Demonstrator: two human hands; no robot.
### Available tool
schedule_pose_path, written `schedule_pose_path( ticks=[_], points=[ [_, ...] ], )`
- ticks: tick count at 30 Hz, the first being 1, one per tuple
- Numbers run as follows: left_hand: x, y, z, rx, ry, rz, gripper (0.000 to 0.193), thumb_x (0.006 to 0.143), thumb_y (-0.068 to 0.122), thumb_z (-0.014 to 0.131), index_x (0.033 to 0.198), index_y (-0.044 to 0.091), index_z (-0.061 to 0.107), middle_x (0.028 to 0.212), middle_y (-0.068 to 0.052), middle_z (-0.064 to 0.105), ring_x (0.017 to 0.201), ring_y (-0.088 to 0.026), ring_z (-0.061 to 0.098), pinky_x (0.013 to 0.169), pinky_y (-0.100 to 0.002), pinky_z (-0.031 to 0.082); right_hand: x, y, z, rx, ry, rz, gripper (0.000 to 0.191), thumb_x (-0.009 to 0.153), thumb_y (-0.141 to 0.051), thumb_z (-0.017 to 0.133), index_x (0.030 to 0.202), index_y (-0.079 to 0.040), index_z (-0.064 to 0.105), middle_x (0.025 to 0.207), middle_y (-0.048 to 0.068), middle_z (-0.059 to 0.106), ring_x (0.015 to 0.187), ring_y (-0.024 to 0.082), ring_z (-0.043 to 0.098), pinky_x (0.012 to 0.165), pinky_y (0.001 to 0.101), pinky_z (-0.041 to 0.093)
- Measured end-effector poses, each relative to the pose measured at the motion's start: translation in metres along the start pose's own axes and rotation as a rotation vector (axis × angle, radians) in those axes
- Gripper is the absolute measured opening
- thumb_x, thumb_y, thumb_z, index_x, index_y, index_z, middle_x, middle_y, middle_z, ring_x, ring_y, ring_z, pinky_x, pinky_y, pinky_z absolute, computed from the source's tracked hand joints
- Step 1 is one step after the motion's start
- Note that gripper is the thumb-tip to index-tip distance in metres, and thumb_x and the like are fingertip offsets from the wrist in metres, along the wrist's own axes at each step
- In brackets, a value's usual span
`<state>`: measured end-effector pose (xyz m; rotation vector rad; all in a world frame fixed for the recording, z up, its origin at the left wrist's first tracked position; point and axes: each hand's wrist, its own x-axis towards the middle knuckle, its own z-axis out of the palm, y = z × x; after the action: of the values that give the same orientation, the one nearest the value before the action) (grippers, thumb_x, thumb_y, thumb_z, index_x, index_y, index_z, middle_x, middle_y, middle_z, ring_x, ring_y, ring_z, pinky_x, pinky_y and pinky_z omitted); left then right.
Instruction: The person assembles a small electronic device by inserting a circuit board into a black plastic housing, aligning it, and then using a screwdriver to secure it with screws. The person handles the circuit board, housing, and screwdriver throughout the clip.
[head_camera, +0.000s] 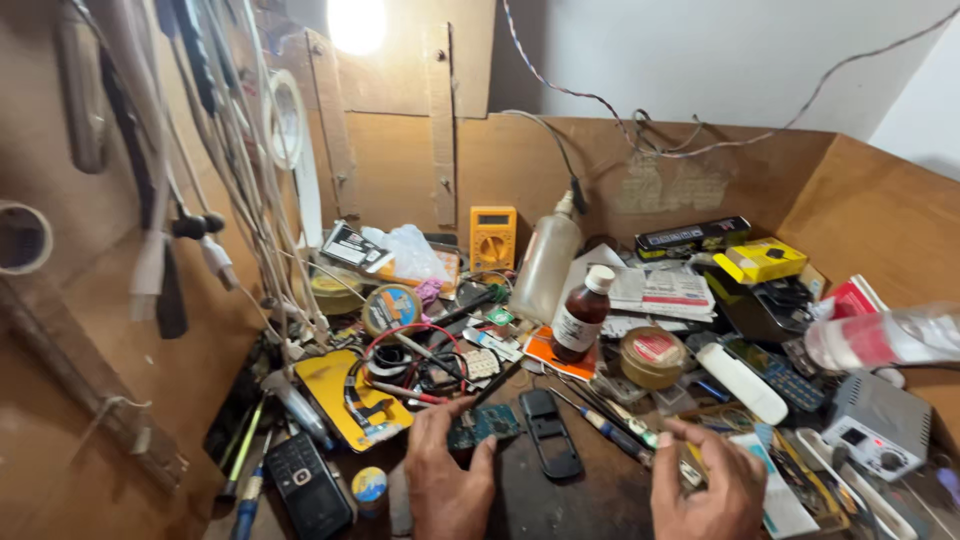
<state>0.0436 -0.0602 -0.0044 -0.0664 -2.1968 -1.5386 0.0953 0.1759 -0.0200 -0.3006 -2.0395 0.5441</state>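
Two hands at a cluttered repair bench (560, 500)

The left hand (445, 480) closes its fingers on a green circuit board (483, 424) low at the bench's middle; the right hand (705, 485) pinches a small part, beside a black phone cover (550, 432).

Yellow multimeter (493, 238) at back wall, brown bottle (581, 315) mid-bench, black phone (306, 485) front-left.

I counted two hands (440, 480) (705, 490), two bottles (582, 313) (548, 262), one yellow multimeter (493, 238), one black phone (307, 487), and one circuit board (483, 424).
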Motion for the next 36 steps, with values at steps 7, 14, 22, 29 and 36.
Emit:
schedule_pose_path(
  ticks=[7,14,22,29,36],
  points=[
    [0.000,0.011,-0.003,0.045,-0.042,-0.065,0.054,0.067,0.004,0.081,0.119,0.009,0.070,0.108,-0.012,0.066,0.105,-0.029,0.069,0.090,-0.039,0.054,0.005,0.011,0.000,-0.176,-0.143,0.024,0.021,0.077,-0.016,0.075,0.097,-0.012,0.078,0.101,0.007,0.077,0.107,0.026,0.065,0.103,0.0430,0.045],
    [-0.002,0.015,-0.006,0.119,-0.054,-0.061,0.049,0.069,0.010,0.084,0.117,0.005,0.072,0.107,-0.014,0.067,0.104,-0.031,0.068,0.090,-0.041,0.054,0.002,-0.013,0.006,-0.087,-0.517,-0.181,0.043,0.077,-0.022,0.075,0.119,-0.009,0.073,0.129,0.013,0.067,0.127,0.031,0.051,0.106,0.0479,0.037],
    [-0.005,0.026,-0.009,0.179,-0.051,-0.061,0.048,0.071,0.016,0.085,0.116,0.004,0.072,0.108,-0.015,0.068,0.103,-0.031,0.069,0.089,-0.041,0.054,-0.001,-0.005,0.002,0.038,-0.285,-0.126,0.035,0.081,-0.012,0.068,0.116,-0.009,0.073,0.122,0.012,0.071,0.123,0.030,0.059,0.104,0.0459,0.045],
    [-0.010,0.028,-0.016,0.003,0.301,0.136,0.034,0.076,0.019,0.084,0.105,0.004,0.072,0.102,-0.011,0.071,0.096,-0.027,0.071,0.085,-0.039,0.056,-0.002,0.024,0.006,0.012,-0.026,-0.062,0.028,0.080,-0.010,0.069,0.108,-0.011,0.074,0.105,0.013,0.074,0.106,0.034,0.068,0.101,0.0452,0.049],
    [-0.015,0.016,-0.012,0.014,0.283,0.310,0.038,0.078,0.016,0.082,0.108,0.001,0.067,0.103,-0.017,0.066,0.100,-0.034,0.064,0.088,-0.043,0.051,-0.004,0.035,0.015,-0.023,-0.079,-0.149,0.023,0.080,-0.016,0.075,0.102,-0.014,0.075,0.105,0.007,0.075,0.109,0.028,0.069,0.107,0.0421,0.048]
  ],
)
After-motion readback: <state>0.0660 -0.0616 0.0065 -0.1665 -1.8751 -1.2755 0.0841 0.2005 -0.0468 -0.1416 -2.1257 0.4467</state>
